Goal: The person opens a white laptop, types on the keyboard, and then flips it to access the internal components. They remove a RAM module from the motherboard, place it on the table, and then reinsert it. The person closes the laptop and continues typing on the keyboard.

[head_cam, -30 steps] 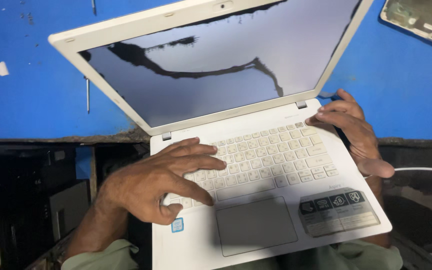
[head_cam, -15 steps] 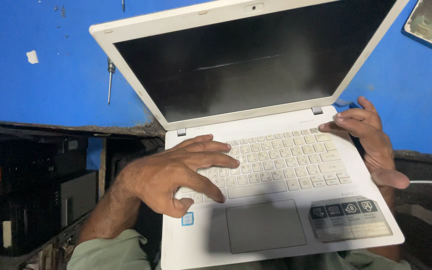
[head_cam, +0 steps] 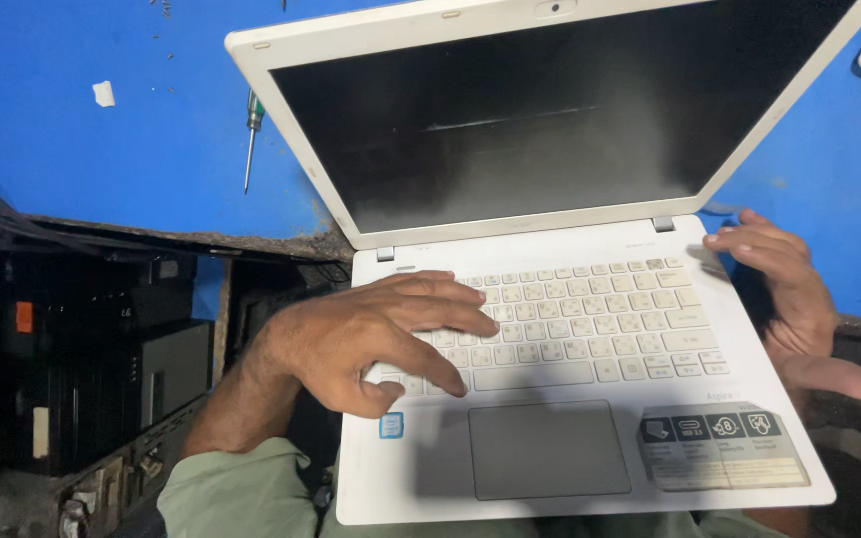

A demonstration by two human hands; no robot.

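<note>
My left hand [head_cam: 371,339] lies open on the white laptop [head_cam: 590,349], right hand [head_cam: 784,289] loosely cupping its edge; rigid, fragile-hinged, best held by its base.

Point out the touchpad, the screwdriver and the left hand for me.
touchpad [head_cam: 548,448]: head view, middle of the grey pad.
screwdriver [head_cam: 251,139]: head view, on its thin metal shaft.
left hand [head_cam: 371,334]: head view, back of the hand over the keys.

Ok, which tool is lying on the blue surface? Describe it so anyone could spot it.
Start from the open white laptop and look just left of its screen's upper corner on the blue surface. There lies a slim screwdriver, green-handled, with a thin metal shaft, unlike the small white scrap farther left.
</note>
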